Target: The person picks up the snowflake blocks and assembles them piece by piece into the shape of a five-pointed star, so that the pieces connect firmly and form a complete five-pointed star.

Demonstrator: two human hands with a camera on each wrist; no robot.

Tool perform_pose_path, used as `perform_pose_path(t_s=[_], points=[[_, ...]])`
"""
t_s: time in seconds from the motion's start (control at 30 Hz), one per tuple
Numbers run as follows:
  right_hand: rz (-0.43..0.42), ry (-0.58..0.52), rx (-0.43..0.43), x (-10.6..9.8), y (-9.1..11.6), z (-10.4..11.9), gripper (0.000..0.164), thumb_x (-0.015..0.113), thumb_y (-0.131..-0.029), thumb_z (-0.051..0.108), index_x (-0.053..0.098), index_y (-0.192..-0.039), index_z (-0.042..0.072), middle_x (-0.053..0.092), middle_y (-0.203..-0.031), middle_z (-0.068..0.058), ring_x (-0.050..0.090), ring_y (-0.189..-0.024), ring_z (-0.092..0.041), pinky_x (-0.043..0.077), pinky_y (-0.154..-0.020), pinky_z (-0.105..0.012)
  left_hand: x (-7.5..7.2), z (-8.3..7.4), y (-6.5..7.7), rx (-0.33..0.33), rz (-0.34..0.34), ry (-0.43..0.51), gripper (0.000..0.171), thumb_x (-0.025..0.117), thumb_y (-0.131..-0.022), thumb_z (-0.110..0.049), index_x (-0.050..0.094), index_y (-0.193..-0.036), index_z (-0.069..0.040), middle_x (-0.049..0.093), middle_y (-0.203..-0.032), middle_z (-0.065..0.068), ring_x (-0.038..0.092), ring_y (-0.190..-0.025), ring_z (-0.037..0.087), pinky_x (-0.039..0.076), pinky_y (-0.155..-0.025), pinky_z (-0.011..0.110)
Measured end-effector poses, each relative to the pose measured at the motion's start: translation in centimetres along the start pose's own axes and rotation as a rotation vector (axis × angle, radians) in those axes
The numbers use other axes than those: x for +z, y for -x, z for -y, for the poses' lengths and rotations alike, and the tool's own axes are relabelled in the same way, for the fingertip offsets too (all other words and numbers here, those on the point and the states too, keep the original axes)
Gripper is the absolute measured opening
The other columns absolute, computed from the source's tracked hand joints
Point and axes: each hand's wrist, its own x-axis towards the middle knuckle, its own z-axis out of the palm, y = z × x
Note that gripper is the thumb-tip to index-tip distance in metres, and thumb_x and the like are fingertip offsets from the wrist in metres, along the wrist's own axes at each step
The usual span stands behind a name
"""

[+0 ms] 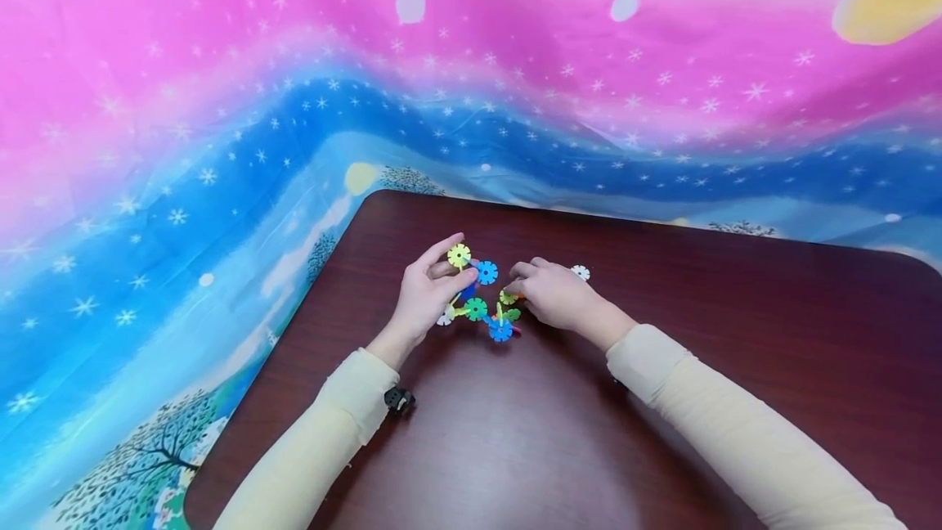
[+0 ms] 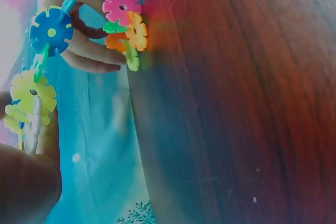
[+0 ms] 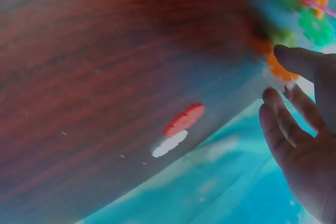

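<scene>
My left hand (image 1: 427,293) grips one end of a linked build of notched, flower-shaped plastic discs. At that end are a yellow disc (image 1: 459,254) and a light blue disc (image 1: 486,271); a green disc (image 1: 475,308) and another blue disc (image 1: 500,329) carry on toward the right. In the left wrist view, a pink disc (image 2: 122,8) and an orange disc (image 2: 137,31) show close to the right hand's fingers. With thumb and fingertips, my right hand (image 1: 555,293) pinches an orange disc (image 3: 281,67) at the build's other end, its fingers partly hiding the joint.
Loose on the dark wooden table (image 1: 699,366) lie a white disc (image 3: 170,143) and a red disc (image 3: 185,119), side by side beyond the right hand. Behind the table's far edge hangs a pink and blue printed cloth (image 1: 515,64). A small black object (image 1: 400,401) sits at the left cuff.
</scene>
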Motion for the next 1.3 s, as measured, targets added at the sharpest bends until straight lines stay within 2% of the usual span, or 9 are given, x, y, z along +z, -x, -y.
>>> perform_pose_path(t_s=[0.27,0.43,0.57,0.7,0.9,1.03,1.13,1.2,1.3], points=[[-0.149,0.025,0.088,0.6,0.5,-0.3,0.014,0.079,-0.092,0.017,0.078,-0.106,0.012,0.07,-0.104,-0.007,0.069,-0.085,-0.024,0.06,-0.079,-0.041,0.4,-0.2,-0.1,0.006,0.028,0.028,0.064,0.084,-0.09,-0.015,0.059,-0.147,-0.029,0.073,-0.123,0.009,0.072,-0.097,0.026,0.059,-0.081,0.041],[-0.273,-0.147,0.245,-0.4,1.8,-0.8,0.013,0.078,-0.093,0.02,0.079,-0.103,0.011,0.072,-0.109,-0.005,0.069,-0.089,-0.021,0.059,-0.08,-0.043,1.3,-0.4,-0.1,0.013,0.073,0.05,0.063,0.083,-0.09,-0.009,0.059,-0.146,-0.026,0.073,-0.12,0.01,0.073,-0.09,0.029,0.059,-0.077,0.029],[-0.392,-0.32,0.359,-1.8,3.3,-1.0,0.009,0.076,-0.095,0.021,0.079,-0.101,0.014,0.072,-0.105,0.0,0.064,-0.095,-0.022,0.055,-0.082,-0.043,2.3,-0.8,0.0,0.009,0.127,0.069,0.06,0.081,-0.091,-0.007,0.058,-0.144,-0.022,0.073,-0.117,0.011,0.069,-0.091,0.041,0.059,-0.081,0.04],[-0.489,-0.491,0.449,-3.1,5.0,-0.8,0.014,0.073,-0.098,0.02,0.076,-0.111,0.016,0.072,-0.1,0.003,0.067,-0.082,-0.016,0.056,-0.073,-0.038,3.4,-1.1,0.2,-0.017,0.185,0.089,0.058,0.08,-0.092,-0.006,0.052,-0.14,-0.019,0.072,-0.105,0.014,0.066,-0.094,0.051,0.058,-0.085,0.052],[-0.629,-0.7,0.517,-4.0,7.4,0.2,0.032,0.073,-0.098,0.015,0.072,-0.13,0.015,0.072,-0.101,-0.001,0.069,-0.079,-0.017,0.057,-0.068,-0.025,5.2,-1.1,0.5,-0.03,0.245,0.14,0.053,0.077,-0.093,-0.001,0.044,-0.132,-0.014,0.071,-0.092,0.016,0.07,-0.096,0.049,0.054,-0.09,0.064],[-0.687,-0.813,0.534,-4.2,8.3,1.2,0.029,0.075,-0.098,0.017,0.075,-0.126,0.013,0.075,-0.102,-0.003,0.072,-0.081,-0.02,0.055,-0.065,-0.023,6.1,-1.2,0.6,-0.03,0.248,0.141,0.05,0.076,-0.093,-0.001,0.045,-0.131,-0.013,0.072,-0.088,0.015,0.07,-0.096,0.05,0.059,-0.076,0.047],[-0.709,-0.86,0.533,-4.3,8.7,1.8,0.027,0.076,-0.097,0.015,0.075,-0.124,0.011,0.076,-0.102,-0.004,0.073,-0.08,-0.016,0.056,-0.065,-0.024,6.7,-1.3,0.7,-0.044,0.239,0.121,0.051,0.077,-0.093,-0.004,0.047,-0.132,-0.015,0.073,-0.087,0.015,0.07,-0.094,0.049,0.05,-0.058,0.031],[-0.722,-0.869,0.533,-4.2,8.9,2.0,0.027,0.075,-0.097,0.014,0.075,-0.124,0.01,0.076,-0.103,-0.006,0.073,-0.081,-0.014,0.058,-0.069,-0.023,7.0,-1.4,0.8,-0.057,0.241,0.119,0.05,0.077,-0.094,-0.006,0.048,-0.134,-0.015,0.074,-0.089,0.015,0.07,-0.095,0.05,0.049,-0.058,0.03],[-0.745,-0.869,0.546,-4.0,9.3,2.1,0.026,0.075,-0.098,0.013,0.075,-0.123,0.008,0.076,-0.104,-0.009,0.073,-0.085,-0.015,0.058,-0.075,-0.021,7.6,-1.5,0.9,-0.07,0.245,0.123,0.049,0.078,-0.094,-0.007,0.05,-0.134,-0.015,0.075,-0.091,0.015,0.069,-0.097,0.051,0.057,-0.067,0.04]])
